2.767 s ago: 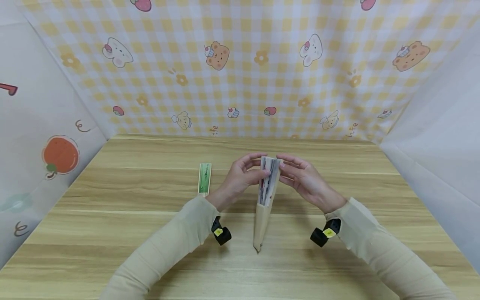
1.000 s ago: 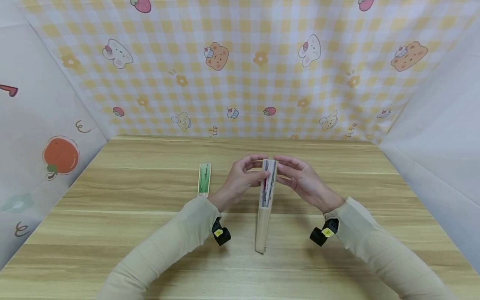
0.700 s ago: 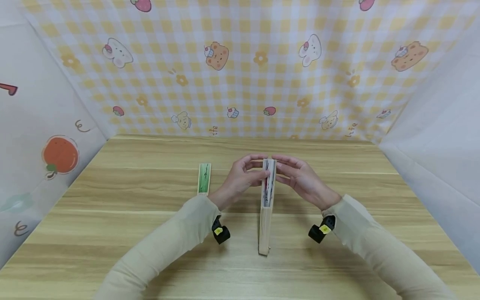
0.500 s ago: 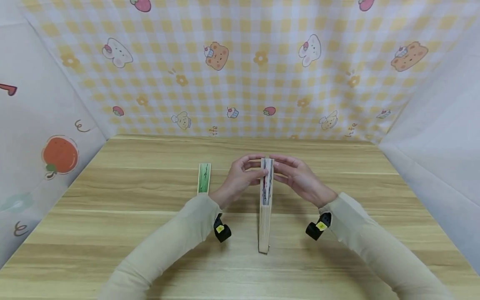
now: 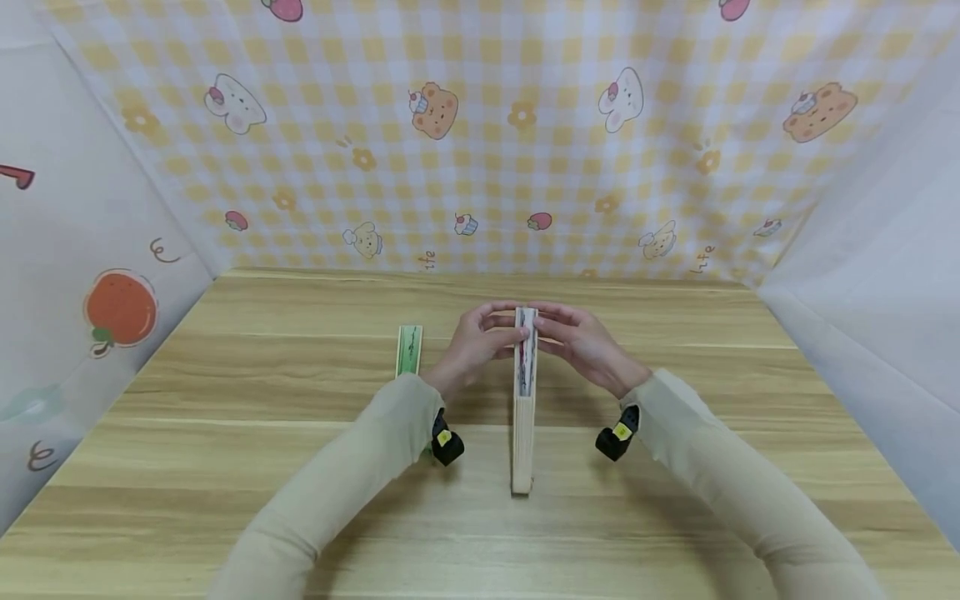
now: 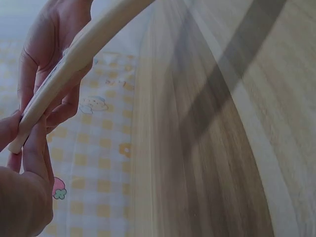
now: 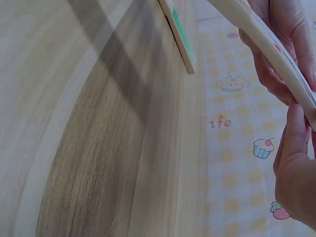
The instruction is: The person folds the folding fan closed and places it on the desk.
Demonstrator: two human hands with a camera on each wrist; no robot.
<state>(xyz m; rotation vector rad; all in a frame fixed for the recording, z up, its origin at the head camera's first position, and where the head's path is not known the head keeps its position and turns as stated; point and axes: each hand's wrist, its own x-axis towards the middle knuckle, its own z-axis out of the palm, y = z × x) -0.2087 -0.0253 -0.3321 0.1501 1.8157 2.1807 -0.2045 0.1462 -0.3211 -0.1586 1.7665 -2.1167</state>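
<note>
A folding fan (image 5: 523,442) is held folded between both hands, its pale wooden ribs towards the person and its grey-and-white printed leaf at the far end. My left hand (image 5: 474,340) pinches the leaf end from the left, thumb on the near face. From the other side my right hand (image 5: 583,340) pinches the same end between thumb and fingers. Both wrist views show the fan (image 6: 74,57) raised over the table, with the fingertips of the left hand (image 6: 24,197) and of the right hand (image 7: 296,177) along its edges.
A second folded fan, green (image 5: 409,350), lies on the wooden table (image 5: 300,333) left of the hands, partly covered by the left sleeve (image 5: 375,454). Behind the table hangs a yellow checked cloth (image 5: 480,167); a white cloth (image 5: 862,275) bounds the right side.
The fan's slightly spread leaf has closed into a narrow stack. My right hand has moved left towards the left hand. Lately both hands and the fan have shifted slightly left and away.
</note>
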